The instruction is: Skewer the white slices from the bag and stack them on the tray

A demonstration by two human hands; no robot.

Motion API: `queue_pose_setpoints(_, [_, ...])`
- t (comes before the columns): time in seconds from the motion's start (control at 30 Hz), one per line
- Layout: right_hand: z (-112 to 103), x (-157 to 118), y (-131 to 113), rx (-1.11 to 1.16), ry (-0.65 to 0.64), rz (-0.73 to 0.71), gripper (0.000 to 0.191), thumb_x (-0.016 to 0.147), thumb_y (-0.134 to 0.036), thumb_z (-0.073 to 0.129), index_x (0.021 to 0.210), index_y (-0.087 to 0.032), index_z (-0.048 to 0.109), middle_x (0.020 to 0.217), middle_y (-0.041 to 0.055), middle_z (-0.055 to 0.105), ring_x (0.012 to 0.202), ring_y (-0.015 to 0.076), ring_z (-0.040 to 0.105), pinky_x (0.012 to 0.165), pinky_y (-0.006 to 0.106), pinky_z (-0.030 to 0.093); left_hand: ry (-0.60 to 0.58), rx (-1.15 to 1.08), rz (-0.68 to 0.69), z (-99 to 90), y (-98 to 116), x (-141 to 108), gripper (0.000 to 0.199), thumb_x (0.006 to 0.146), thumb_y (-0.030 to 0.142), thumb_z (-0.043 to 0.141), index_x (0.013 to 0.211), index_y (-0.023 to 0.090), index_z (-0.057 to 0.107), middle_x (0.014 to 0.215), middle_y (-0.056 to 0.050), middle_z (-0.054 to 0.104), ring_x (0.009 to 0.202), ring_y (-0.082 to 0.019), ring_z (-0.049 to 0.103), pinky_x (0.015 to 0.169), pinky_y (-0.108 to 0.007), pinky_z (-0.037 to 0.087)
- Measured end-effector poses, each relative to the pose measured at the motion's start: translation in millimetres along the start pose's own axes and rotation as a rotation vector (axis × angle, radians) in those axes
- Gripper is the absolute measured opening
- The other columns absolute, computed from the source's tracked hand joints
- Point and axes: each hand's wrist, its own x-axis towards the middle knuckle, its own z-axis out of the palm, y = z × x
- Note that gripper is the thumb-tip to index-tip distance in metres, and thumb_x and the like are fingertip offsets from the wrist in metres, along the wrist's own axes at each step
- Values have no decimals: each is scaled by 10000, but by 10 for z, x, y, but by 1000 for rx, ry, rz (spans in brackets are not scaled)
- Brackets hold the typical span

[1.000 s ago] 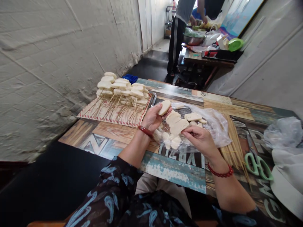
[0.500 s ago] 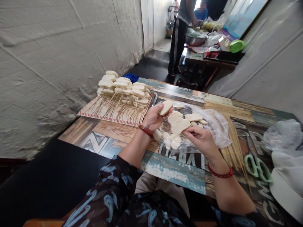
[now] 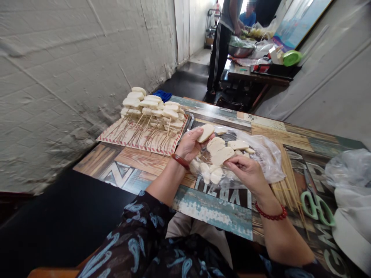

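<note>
My left hand [image 3: 191,144] is closed around a pale oval slice [image 3: 206,133], bread-like or cake-like, held tilted above the plastic bag. My right hand [image 3: 246,170] is in a pinch, thumb and forefinger pressed together beside a large pale slice [image 3: 222,155]. Whatever lies between those fingertips is too small to make out. More loose slices [image 3: 216,175] lie around it on the clear plastic bag [image 3: 268,154]. To the left, skewered slices [image 3: 150,104] are stacked on a tray, their sticks pointing toward me over a paper sheet with a striped edge [image 3: 136,144].
A bundle of bamboo skewers [image 3: 285,175] and green-handled scissors [image 3: 317,206] lie right of my right hand. A crumpled plastic bag [image 3: 348,166] and a white item [image 3: 352,227] sit at the right edge. Beyond, a person [image 3: 222,50] stands by another laden table [image 3: 261,77].
The whole view has shifted slightly. Both hands keep nearly the same pose, the left one still holding the slice.
</note>
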Motion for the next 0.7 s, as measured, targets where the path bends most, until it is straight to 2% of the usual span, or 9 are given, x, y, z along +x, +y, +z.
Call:
queue_pose_setpoints(0.37, [-4, 1, -27, -5, 12, 11, 159, 869, -297, 656, 797, -187, 745, 812, 69, 742, 733, 194, 658, 635, 307, 473, 23, 85, 116, 34, -18, -30, 367, 632, 289, 876, 926, 122, 735, 931, -73, 753, 829, -182, 695, 823, -322, 558])
queue_pose_setpoints(0.7, [13, 10, 10, -1, 7, 5, 158, 871, -296, 651, 798, -189, 741, 817, 68, 740, 738, 196, 663, 644, 303, 480, 16, 153, 139, 9, -56, 0, 408, 615, 356, 881, 939, 144, 752, 989, -93, 756, 826, -181, 688, 744, -287, 533])
